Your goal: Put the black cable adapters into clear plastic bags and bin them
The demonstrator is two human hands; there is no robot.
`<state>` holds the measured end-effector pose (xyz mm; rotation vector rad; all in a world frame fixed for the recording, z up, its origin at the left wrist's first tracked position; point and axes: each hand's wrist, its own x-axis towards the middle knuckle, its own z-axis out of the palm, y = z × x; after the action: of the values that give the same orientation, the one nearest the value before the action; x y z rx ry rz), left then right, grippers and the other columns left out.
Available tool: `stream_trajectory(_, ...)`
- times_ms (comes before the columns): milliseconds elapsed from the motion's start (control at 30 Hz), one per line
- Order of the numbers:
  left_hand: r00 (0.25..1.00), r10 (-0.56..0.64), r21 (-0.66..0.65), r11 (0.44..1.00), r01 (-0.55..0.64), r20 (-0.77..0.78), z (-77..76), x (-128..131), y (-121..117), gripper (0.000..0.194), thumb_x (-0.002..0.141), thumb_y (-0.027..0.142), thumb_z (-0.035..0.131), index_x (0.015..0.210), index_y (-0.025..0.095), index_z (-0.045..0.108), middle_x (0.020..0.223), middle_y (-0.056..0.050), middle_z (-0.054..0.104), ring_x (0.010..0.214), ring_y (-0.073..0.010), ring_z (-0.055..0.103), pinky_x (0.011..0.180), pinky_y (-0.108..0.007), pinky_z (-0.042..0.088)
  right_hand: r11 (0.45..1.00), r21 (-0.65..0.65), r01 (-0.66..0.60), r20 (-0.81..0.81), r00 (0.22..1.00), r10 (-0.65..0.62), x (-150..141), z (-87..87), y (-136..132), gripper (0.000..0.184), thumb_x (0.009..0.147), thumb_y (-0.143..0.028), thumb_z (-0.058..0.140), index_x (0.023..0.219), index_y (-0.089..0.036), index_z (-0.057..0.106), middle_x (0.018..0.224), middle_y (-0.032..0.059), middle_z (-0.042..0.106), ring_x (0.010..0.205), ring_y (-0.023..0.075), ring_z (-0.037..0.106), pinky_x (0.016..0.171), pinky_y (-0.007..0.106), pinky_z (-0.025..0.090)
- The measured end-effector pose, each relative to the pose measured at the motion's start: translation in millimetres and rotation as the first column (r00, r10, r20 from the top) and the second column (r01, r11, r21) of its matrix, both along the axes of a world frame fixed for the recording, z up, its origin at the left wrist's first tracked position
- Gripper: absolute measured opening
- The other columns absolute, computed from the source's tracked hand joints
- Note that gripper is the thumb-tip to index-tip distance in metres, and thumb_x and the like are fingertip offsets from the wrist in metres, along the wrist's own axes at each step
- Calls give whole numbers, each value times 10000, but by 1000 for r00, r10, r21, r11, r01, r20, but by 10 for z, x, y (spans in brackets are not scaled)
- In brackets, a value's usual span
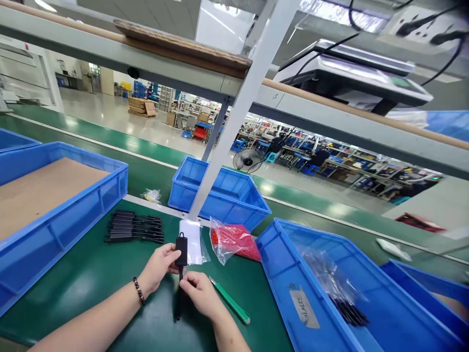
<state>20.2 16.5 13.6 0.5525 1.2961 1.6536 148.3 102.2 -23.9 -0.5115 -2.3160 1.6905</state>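
Note:
My left hand [160,268], wearing a beaded bracelet, pinches a small black box with a cable [181,251] by its side. Just below the box, the fingers of my right hand [201,292] are closed on its cable, whose end hangs toward the table. Left of my hands lies a row of several similar black cabled boxes [134,228]. Behind the held piece are white sheets in a clear bag [190,238]. A clear bag of red material [236,241] sits to their right. Near my right hand rests a green utility knife [231,302].
A blue bin with a cardboard base [54,227] stands left, another blue bin [220,188] behind the post [234,117]. The right blue bin [293,274] holds bagged black pieces [346,310]. Small pale bits [152,195] lie at the back. A shelf beam [366,129] crosses overhead.

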Motion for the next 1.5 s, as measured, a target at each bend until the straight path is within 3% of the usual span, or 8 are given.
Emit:
stream_trajectory(200,941,-71,102,994,39,330,-125,-26,-16,494,806,502,438,1203,211,401,861,-64,593,568,-146,563,553,-286,432,982,181,57,84,994,-73,4,39,-81,210,743,-309,548,590,-175,497,556,-39,463,519,89,390,501,202,289)
stream_trajectory(500,804,-212,74,976,207,556,-199,-90,-21,456,795,588,369,911,165,491,672,-18,495,416,-49,350,360,-159,161,788,615,28,442,816,-374,598,109,651,139,578,-189,625,651,-198,507,693,7,549,628,146,480,543,232,279)
stream_trajectory(667,796,-243,59,965,254,555,-195,-44,-35,447,798,587,361,919,176,485,653,-11,483,408,-45,319,360,-159,137,859,512,18,429,861,-274,613,76,700,50,645,-174,542,625,-191,500,610,-11,529,565,123,462,507,224,278)
stream_trajectory(767,806,-242,49,965,256,541,-203,-13,-41,448,799,585,359,936,178,487,649,-10,484,407,-43,314,362,-158,130,960,270,79,230,963,-144,505,167,626,103,776,-247,436,785,-192,522,672,-8,547,578,116,497,533,223,351)
stream_trajectory(867,824,-221,25,969,245,521,-206,13,-45,446,797,584,368,947,181,487,640,-6,481,403,-42,309,363,-158,126,978,87,190,17,981,-193,376,297,503,232,859,-325,328,985,-205,481,692,-13,517,533,106,488,518,227,385)
stream_trajectory(967,843,-202,-10,971,238,499,-203,38,-51,461,789,598,367,951,182,481,630,-4,484,395,-41,302,364,-160,124,937,171,305,-47,952,-301,251,459,345,262,876,-366,311,1012,-219,480,645,-19,479,500,111,448,493,229,368)
stream_trajectory(1100,866,-193,-9,975,222,461,-216,72,-64,466,790,604,355,944,181,474,645,-9,493,402,-49,330,364,-165,128,819,502,277,-24,951,-308,86,595,149,223,886,-322,308,874,-214,503,724,24,536,643,148,505,596,248,368)
stream_trajectory(1500,902,-179,-19,979,202,393,-281,110,-67,453,794,589,365,852,155,482,682,-17,497,416,-45,347,371,-171,136,582,776,242,-35,939,-343,-111,130,4,297,913,-281,266,725,-188,475,660,15,524,590,123,491,550,228,304)
